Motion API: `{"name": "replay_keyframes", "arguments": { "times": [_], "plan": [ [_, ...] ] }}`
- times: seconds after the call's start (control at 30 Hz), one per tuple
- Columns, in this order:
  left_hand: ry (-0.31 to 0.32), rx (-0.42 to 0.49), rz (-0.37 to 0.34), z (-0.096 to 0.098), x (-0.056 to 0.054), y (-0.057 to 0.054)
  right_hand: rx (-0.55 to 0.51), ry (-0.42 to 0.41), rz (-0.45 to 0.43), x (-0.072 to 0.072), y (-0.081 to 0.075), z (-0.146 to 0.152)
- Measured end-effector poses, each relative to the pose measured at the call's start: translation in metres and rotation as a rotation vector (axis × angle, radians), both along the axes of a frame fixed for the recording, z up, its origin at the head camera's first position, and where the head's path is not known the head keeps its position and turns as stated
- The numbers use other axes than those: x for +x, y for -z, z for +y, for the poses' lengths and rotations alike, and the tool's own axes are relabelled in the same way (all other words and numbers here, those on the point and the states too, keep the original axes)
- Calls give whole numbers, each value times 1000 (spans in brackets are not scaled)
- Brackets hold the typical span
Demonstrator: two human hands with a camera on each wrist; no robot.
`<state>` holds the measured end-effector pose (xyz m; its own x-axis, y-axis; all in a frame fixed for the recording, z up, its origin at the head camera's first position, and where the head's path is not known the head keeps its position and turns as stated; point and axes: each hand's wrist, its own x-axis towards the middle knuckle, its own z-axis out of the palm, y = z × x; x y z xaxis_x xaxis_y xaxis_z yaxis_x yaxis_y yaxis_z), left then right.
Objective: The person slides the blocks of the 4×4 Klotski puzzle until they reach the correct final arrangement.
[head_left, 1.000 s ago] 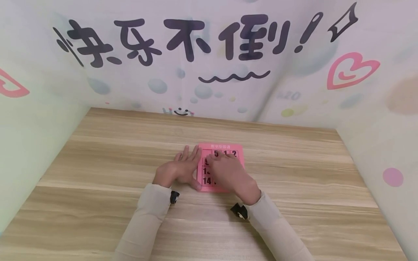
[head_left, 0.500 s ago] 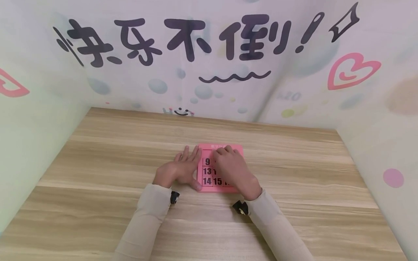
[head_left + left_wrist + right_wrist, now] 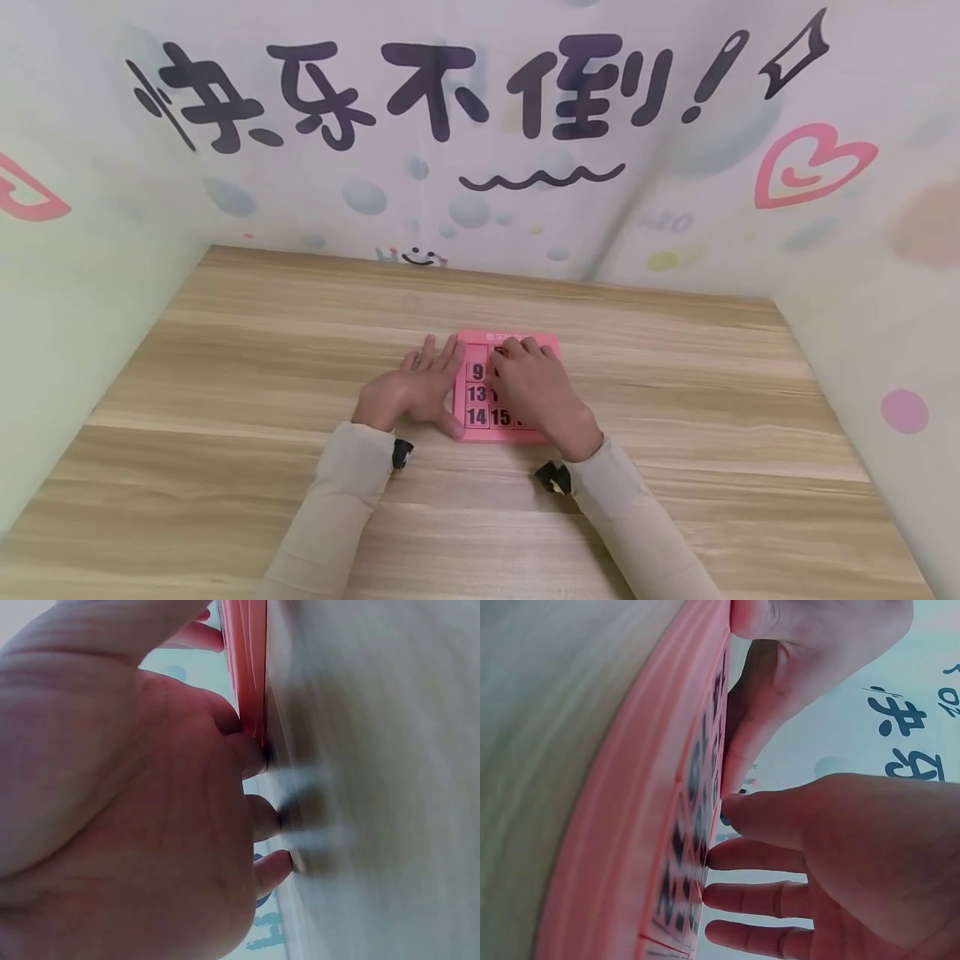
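Working the pink puzzle (image 3: 483, 436) well, we should nudge its tiles (image 3: 477, 395) squarely; our right hand (image 3: 536, 385) touches them unclenched, while our left hand (image 3: 416, 390), grasping nothing, braces the puzzle's left edge, flat on the table (image 3: 675, 392).

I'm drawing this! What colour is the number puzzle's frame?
The puzzle's frame is pink, seen best in the head view.
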<state>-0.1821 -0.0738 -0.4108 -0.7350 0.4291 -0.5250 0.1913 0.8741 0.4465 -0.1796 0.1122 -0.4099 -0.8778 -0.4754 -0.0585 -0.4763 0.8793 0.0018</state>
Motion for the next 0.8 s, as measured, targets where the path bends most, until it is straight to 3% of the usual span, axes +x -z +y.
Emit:
{"name": "replay_keyframes", "arguments": {
  "times": [0.47,0.8],
  "plan": [
    [7,-8,17,0,0,-1,5,-38,31,3,1,-1],
    [-15,34,92,0,3,-5,-26,-31,-16,0,1,-1]
  ]
}}
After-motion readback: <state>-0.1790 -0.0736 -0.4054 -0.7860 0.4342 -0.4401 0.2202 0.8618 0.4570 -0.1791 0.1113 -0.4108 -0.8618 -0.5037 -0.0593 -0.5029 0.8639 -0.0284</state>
